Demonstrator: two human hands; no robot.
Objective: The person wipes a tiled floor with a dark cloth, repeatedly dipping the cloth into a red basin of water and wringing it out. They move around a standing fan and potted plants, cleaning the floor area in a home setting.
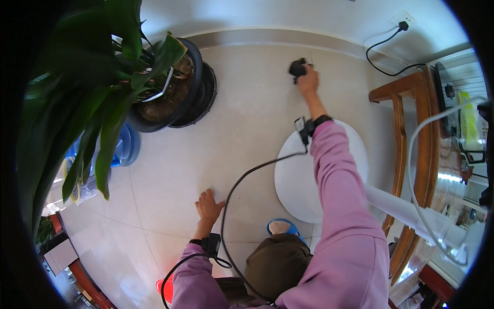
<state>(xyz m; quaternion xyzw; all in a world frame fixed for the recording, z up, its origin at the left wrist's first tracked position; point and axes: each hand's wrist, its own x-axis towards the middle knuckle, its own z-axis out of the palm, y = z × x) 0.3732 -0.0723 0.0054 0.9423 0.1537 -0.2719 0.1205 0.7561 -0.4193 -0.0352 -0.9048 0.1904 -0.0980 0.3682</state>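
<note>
My right hand [308,82] reaches far forward, closed around a small dark object [297,67]. That object is black and blurred, too unclear to name, and is at the floor near the wall's baseboard. My left hand [207,208] is low over the tiled floor [181,166], holding nothing, its thumb apart from the fingers. Whether it touches the tiles I cannot tell. Under my right forearm lies the white round base [297,181] of a stand, whose white pole [401,202] runs off to the right.
A potted plant [166,112] with broad leaves stands front left, with blue plastic containers [129,145] beside it. On the right is a wooden furniture frame [422,143]. A black plug [403,26] sits in the wall outlet. A black cable [239,185] loops between my wrist devices.
</note>
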